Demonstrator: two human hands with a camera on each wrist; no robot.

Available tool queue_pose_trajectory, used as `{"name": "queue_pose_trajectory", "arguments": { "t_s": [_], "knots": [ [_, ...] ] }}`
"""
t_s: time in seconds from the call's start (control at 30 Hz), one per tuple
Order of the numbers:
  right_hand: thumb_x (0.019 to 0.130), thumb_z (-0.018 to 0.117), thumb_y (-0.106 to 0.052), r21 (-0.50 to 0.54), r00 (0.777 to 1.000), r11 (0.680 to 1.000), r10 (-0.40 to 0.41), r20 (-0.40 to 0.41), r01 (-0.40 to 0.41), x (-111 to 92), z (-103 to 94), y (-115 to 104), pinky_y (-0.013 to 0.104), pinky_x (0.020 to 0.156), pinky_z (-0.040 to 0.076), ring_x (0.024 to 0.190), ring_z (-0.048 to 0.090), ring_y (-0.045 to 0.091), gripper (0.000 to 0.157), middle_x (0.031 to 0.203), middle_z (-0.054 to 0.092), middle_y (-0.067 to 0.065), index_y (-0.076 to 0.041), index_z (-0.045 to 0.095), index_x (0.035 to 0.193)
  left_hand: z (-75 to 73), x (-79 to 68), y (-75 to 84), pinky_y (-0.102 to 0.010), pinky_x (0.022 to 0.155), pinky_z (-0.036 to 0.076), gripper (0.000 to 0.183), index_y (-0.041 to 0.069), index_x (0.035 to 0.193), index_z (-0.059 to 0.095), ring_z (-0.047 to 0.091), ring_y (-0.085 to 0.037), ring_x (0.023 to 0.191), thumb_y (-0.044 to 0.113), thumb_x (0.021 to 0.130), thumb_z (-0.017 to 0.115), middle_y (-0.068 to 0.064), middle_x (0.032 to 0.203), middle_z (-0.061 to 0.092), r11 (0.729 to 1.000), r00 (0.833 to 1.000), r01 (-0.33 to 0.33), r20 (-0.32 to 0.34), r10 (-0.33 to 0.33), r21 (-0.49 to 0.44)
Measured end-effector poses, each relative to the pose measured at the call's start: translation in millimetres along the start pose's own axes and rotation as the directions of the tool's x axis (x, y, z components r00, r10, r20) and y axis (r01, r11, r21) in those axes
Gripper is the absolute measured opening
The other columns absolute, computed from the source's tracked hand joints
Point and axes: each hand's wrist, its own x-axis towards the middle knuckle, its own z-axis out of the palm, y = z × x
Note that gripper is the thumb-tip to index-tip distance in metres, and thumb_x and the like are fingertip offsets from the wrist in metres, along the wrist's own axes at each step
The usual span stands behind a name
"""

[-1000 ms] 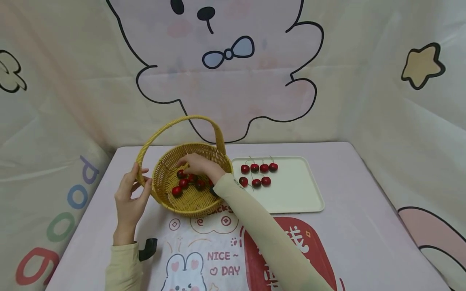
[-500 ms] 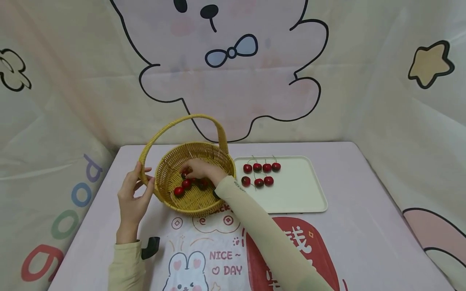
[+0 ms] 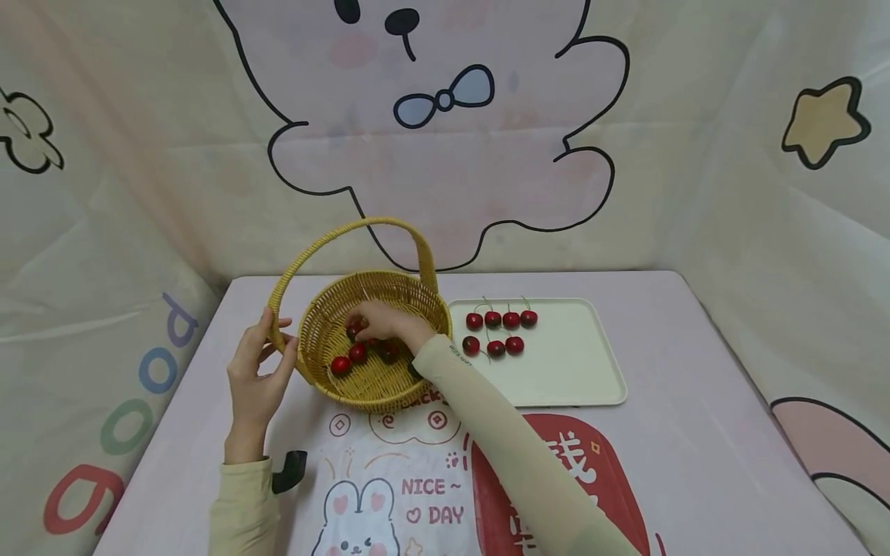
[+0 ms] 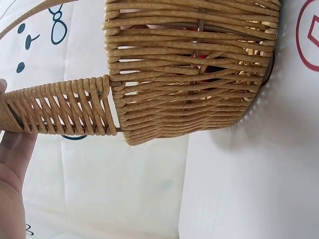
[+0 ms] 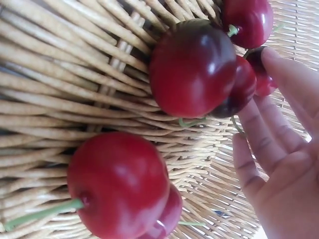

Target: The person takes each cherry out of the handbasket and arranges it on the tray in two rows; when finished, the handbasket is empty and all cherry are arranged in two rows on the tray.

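Observation:
A yellow wicker basket with a tall arched handle stands on the table and holds several dark red cherries. My left hand grips the foot of that handle on the basket's left side. In the left wrist view, the fingers lie at the handle's woven strip. My right hand reaches down inside the basket, over the cherries. Seen from the right wrist, its thumb and fingers pinch a small cherry among others. Other cherries lie closer to that camera on the wicker.
Right of the basket is a cream tray bearing two rows of stemmed cherries. The table has a printed rabbit and red pattern near its front. A printed curtain hangs behind and at both sides.
My right hand has lowered slightly onto the cherries inside the basket, its fingers closing at one of them. The left hand keeps its hold on the handle. The whole head view shifted slightly.

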Motion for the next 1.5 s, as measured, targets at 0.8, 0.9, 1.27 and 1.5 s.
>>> {"name": "queue_pose_trajectory", "arguments": {
  "t_s": [0.8, 0.9, 1.27, 1.5],
  "knots": [
    [0.088, 0.062, -0.017, 0.019, 0.993, 0.994, -0.103, -0.052, 0.104, -13, -24.0, -24, 0.019, 0.089, 0.046, 0.109, 0.052, 0.011, 0.037, 0.127, 0.055, 0.0, -0.015, 0.057, 0.125, -0.7, -1.3, -5.2, -0.008, 0.082, 0.046, 0.072, -0.001, 0.134, 0.044, 0.056, 0.004, 0.089, -0.026, 0.068, 0.062, -0.027, 0.099, 0.059, 0.999, 1.0, 0.012, 0.014, -0.013, 0.036],
    [0.089, 0.061, -0.017, 0.019, 0.991, 0.992, -0.121, -0.059, 0.122, -16, -27.1, -29, 0.019, 0.09, 0.046, 0.11, 0.053, 0.012, 0.039, 0.127, 0.055, 0.001, -0.013, 0.056, 0.127, -0.4, -1.4, -4.5, -0.007, 0.082, 0.046, 0.072, -0.001, 0.134, 0.044, 0.055, 0.004, 0.09, -0.026, 0.068, 0.062, -0.027, 0.099, 0.059, 0.999, 1.0, 0.019, 0.017, -0.02, 0.044],
    [0.09, 0.059, -0.023, -0.032, 0.978, 0.988, -0.156, -0.141, 0.153, -38, -42.2, -45, 0.021, 0.092, 0.046, 0.107, 0.053, 0.011, 0.046, 0.126, 0.053, 0.0, -0.014, 0.05, 0.134, -0.4, -0.9, -2.5, -0.008, 0.083, 0.046, 0.072, -0.001, 0.133, 0.044, 0.056, 0.003, 0.091, -0.025, 0.068, 0.062, -0.027, 0.098, 0.059, 0.999, 1.0, 0.011, 0.012, -0.011, 0.033],
    [0.091, 0.059, -0.025, -0.032, 0.961, 0.979, -0.204, -0.185, 0.202, -56, -48.6, -47, 0.025, 0.093, 0.047, 0.105, 0.054, 0.011, 0.043, 0.125, 0.053, 0.001, -0.012, 0.053, 0.131, -0.5, -1.7, -2.8, -0.007, 0.082, 0.046, 0.07, -0.002, 0.133, 0.044, 0.056, 0.003, 0.09, -0.025, 0.069, 0.062, -0.026, 0.098, 0.059, 0.999, 1.0, 0.001, 0.007, -0.002, 0.036]
  ]
}}
